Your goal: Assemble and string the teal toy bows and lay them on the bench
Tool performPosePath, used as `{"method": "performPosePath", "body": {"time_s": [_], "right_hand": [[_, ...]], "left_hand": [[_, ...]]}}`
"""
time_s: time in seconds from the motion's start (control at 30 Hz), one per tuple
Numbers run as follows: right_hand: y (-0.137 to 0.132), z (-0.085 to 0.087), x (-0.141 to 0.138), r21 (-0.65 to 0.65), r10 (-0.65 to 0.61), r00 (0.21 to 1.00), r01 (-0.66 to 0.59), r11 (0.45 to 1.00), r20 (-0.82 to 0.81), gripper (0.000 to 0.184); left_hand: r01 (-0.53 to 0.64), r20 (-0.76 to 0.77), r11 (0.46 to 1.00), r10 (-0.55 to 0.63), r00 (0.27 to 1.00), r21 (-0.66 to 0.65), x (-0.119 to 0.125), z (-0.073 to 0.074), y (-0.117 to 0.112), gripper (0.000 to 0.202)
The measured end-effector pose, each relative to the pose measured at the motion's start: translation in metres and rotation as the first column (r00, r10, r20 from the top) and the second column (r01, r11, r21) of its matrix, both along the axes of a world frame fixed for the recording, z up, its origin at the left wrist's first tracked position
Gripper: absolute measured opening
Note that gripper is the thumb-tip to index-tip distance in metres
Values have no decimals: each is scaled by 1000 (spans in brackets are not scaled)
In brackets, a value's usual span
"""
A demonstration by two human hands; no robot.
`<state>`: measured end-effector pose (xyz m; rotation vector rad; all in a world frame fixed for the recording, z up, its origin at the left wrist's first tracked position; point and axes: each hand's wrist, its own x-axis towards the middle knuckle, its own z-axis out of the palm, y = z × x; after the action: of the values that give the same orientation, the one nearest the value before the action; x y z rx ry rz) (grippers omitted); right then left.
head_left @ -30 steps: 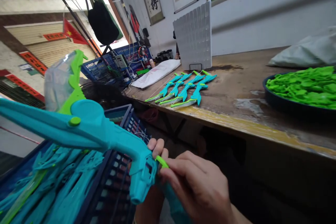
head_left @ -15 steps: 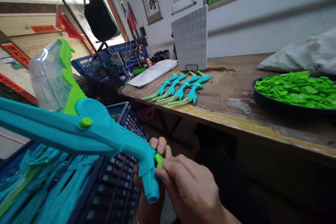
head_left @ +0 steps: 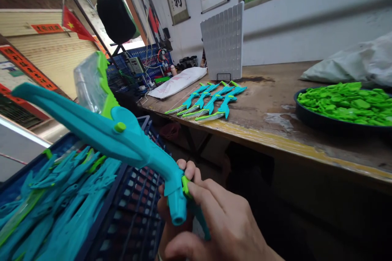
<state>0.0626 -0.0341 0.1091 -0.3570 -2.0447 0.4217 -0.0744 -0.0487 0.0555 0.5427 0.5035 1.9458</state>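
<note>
At six o'clock, our left hand (head_left: 190, 169) grasps the teal toy bow (head_left: 131, 140); our right hand (head_left: 228, 212) touches its green clip (head_left: 185, 186), grip unclear. Probably light, stiff: we'd hold mid-body.

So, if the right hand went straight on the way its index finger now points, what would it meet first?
The small green piece: the index fingertip of the right hand appears to touch it. Just beyond seems to be the blue-green toy, though depth is unclear.

Daylight glares at upper left, 1 soft shadow crosses the wall (head_left: 275, 49), and gloom lies under the table (head_left: 260, 94).
</note>
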Motion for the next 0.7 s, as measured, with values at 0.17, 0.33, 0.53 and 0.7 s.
{"method": "performPosePath", "body": {"time_s": [0.17, 0.33, 0.53, 0.7], "right_hand": [[2, 6, 0, 197, -197, 965, 162, 967, 175, 42], [11, 17, 3, 186, -154, 907, 86, 979, 393, 40], [26, 25, 12, 81, -24, 871, -18, 997, 490, 36], [38, 14, 24, -13, 43, 888, -42, 999, 457, 28]], "left_hand": [[98, -126, 995, -99, 987, -14, -11, -11, 2, 60], [-26, -119, 995, 15, 993, -96, 6, -5, -10, 50], [-81, -223, 984, 44, 974, -157, 7, -16, -17, 47], [-94, -313, 988, 51, 948, -125, 5, -15, -12, 46]]}}
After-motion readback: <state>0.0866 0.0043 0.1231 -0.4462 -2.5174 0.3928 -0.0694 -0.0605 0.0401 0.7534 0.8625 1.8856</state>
